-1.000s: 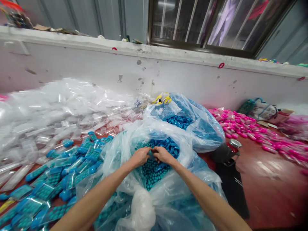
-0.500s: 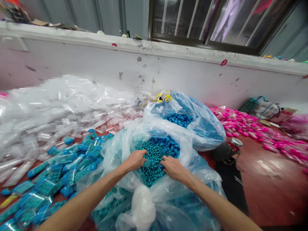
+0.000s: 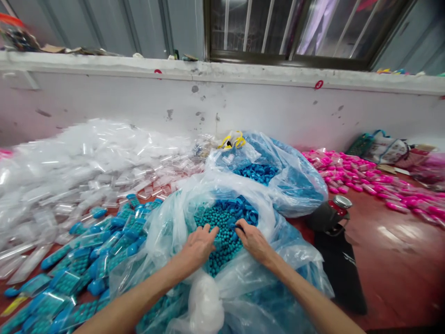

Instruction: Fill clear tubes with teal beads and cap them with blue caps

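Note:
An open clear plastic bag [image 3: 167,218] in the centre holds teal beads [image 3: 225,248] and, at its back right, blue plastic caps [image 3: 245,208]. Over the left part of the beads is my left hand [image 3: 200,243], fingers bent and partly spread; a clear piece seems to lie by its fingertips, too faint to tell. My right hand [image 3: 252,239] is at the right side of the beads, thumb and fingers pinched on a small dark blue piece, probably a cap. Filled clear containers with blue caps [image 3: 69,269] lie in a heap on the left.
Clear empty containers [image 3: 86,157] are piled at the left against the wall. Another bag [image 3: 299,185] with blue caps stands behind. Pink-capped containers [image 3: 365,174], a red jar with a metal lid [image 3: 340,204] and a black mat [image 3: 344,269] are on the right.
My left hand has turned and its fingers have spread a little over the beads. My right hand has shifted slightly up and right, with a dark blue piece now at its fingertips.

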Action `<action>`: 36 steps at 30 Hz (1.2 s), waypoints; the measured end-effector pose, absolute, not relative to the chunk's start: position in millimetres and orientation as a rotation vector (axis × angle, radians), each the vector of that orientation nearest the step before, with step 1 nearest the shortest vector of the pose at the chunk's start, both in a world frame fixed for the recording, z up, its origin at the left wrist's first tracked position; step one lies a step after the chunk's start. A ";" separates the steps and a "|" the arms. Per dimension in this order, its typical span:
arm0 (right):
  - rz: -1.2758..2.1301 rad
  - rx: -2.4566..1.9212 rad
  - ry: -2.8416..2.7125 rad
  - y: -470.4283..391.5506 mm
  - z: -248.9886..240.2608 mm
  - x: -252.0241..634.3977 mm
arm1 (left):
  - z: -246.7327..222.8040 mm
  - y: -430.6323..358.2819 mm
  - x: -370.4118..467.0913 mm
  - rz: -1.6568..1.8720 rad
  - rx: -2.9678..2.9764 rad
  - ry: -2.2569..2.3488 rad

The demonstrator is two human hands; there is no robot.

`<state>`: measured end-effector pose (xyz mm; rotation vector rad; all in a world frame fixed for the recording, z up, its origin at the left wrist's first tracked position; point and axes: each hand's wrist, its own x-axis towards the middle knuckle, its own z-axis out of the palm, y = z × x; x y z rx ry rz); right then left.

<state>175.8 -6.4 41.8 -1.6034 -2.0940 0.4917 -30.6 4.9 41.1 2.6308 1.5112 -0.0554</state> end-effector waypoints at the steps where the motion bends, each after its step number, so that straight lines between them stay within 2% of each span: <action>1: 0.501 -1.602 -2.089 -6.4 41.1 175.4 | 36.5 4.4 -28.2 -0.094 2.675 1.471; 6: 0.542 -1.597 -2.285 -5.7 38.3 181.0 | 33.9 10.5 -29.2 -0.283 2.680 1.330; 13: 0.631 -1.469 -2.316 -2.6 48.2 166.6 | 80.2 28.1 -30.0 -0.324 2.570 1.262; 16: 0.703 -1.293 -2.193 0.1 54.7 148.7 | 84.7 34.8 -17.9 -0.136 2.392 1.245; 21: 1.041 -1.220 -1.838 1.7 59.4 155.1 | 67.5 27.3 -3.1 0.410 1.262 1.164; 24: 1.333 -1.202 -1.648 0.4 56.5 163.0 | 64.0 12.0 5.7 0.729 0.842 1.026; 26: 1.257 -1.231 -1.587 -1.0 53.5 162.0 | 66.5 3.6 13.1 0.873 0.680 1.020; 31: 0.512 -1.284 -1.704 -8.2 51.7 153.4 | 63.2 5.6 21.9 1.146 0.721 1.219; 33: 0.434 -1.310 -1.741 -12.6 51.5 152.3 | 57.2 11.4 19.6 1.239 0.849 1.305; 36: 0.519 -1.297 -1.905 -18.2 47.1 149.6 | 55.7 15.3 18.1 1.254 0.837 1.293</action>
